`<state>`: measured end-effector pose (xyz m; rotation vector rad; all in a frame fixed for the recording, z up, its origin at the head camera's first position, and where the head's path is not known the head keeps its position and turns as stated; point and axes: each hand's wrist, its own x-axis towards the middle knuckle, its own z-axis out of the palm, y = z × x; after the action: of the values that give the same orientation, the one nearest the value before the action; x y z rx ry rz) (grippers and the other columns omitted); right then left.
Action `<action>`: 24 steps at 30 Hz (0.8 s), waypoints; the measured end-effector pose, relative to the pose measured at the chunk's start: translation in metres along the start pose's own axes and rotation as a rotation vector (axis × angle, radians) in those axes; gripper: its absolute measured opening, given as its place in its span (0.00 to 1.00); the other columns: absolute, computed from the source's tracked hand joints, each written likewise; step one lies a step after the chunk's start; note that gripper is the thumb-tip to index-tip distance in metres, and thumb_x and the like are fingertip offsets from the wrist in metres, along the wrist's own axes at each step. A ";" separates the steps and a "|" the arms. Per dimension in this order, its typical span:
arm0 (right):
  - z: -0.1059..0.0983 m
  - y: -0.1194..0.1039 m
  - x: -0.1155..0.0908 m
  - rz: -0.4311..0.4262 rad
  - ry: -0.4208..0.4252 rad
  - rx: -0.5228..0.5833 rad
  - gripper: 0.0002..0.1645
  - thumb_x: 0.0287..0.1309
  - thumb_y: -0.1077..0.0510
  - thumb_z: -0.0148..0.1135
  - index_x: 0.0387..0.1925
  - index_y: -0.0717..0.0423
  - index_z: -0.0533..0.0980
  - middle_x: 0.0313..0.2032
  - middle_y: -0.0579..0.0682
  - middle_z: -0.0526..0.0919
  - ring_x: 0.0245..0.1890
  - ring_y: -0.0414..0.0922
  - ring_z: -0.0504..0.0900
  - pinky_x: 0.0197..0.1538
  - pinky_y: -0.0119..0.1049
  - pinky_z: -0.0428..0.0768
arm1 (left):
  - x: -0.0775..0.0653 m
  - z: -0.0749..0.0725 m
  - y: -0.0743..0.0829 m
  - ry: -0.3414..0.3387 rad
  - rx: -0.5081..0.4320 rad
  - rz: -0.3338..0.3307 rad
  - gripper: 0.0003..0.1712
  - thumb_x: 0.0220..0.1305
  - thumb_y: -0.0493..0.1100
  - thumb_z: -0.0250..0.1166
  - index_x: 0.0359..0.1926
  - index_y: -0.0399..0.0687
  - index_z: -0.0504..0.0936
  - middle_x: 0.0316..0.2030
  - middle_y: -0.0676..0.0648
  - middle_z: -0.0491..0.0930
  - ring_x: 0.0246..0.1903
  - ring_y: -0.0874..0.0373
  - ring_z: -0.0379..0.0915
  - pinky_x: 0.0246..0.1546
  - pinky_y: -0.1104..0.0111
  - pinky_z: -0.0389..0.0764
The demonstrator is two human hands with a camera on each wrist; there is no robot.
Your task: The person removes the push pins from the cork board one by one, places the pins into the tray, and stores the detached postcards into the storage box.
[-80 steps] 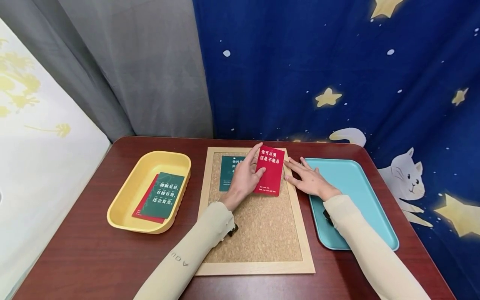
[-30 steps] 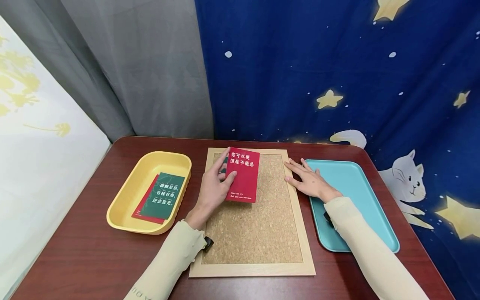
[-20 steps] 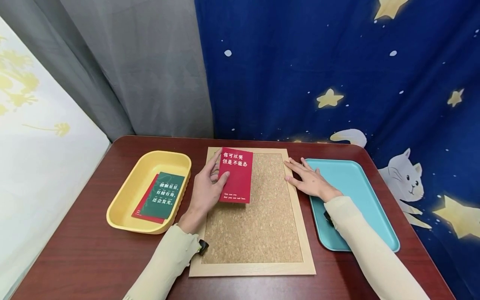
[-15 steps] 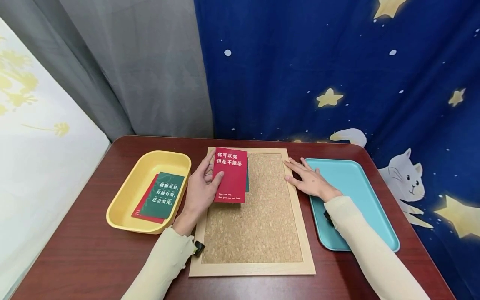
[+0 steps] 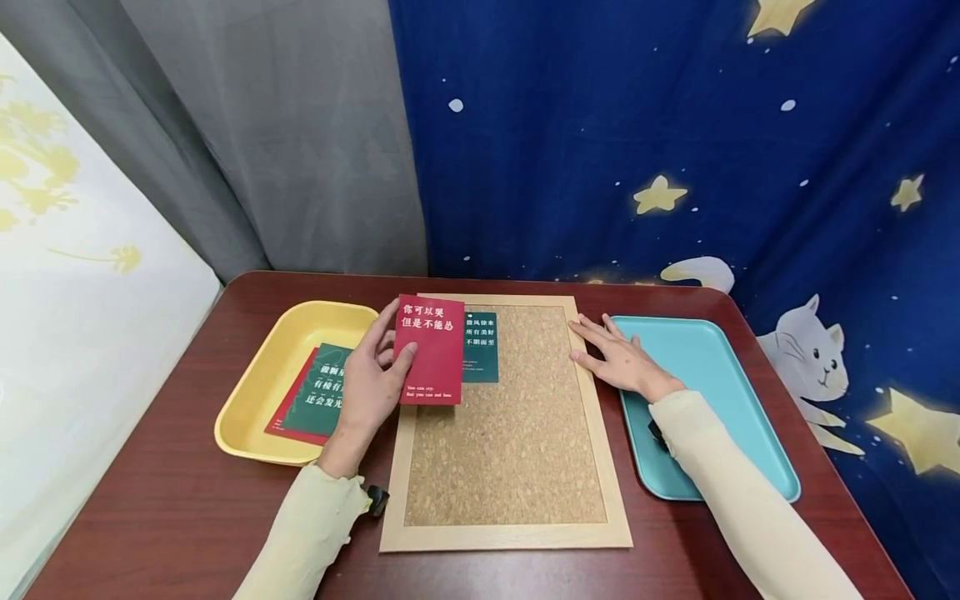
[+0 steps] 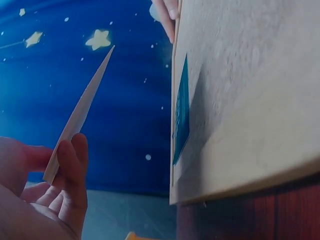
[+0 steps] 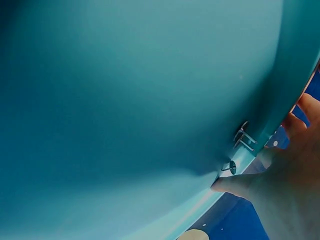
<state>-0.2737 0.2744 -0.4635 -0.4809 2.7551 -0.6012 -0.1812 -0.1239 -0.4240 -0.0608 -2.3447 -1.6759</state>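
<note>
My left hand (image 5: 367,379) pinches a red card (image 5: 430,358) with white lettering between thumb and fingers, raised over the left edge of a cork board (image 5: 517,450). In the left wrist view the red card (image 6: 80,115) shows nearly edge-on, apart from the board. A dark green card (image 5: 482,350) lies on the board's upper left, partly covered by the red one. Fingers spread, my right hand (image 5: 622,358) touches the right side of the board's wooden frame and holds nothing.
Left of the board, a yellow bin (image 5: 228,417) holds a green card (image 5: 315,404) over a red card (image 5: 283,414). A blue tray (image 5: 720,400) lies to the right under my right forearm. Thumbtacks (image 7: 243,135) sit by the tray's rim in the right wrist view.
My left hand has carried the red card leftward from the board's upper right to its left edge, uncovering part of the green card. The right hand has stayed in place.
</note>
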 end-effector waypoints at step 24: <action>0.001 0.001 0.001 0.004 0.002 0.012 0.42 0.76 0.31 0.49 0.83 0.32 0.51 0.85 0.47 0.45 0.85 0.60 0.34 0.74 0.81 0.32 | 0.004 -0.041 -0.006 0.073 0.063 -0.122 0.38 0.74 0.46 0.65 0.78 0.74 0.63 0.55 0.40 0.83 0.34 0.63 0.89 0.34 0.77 0.87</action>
<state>-0.2747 0.2742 -0.4646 -0.4719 2.7523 -0.6173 -0.1784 -0.1647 -0.4165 0.1556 -2.3878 -1.6272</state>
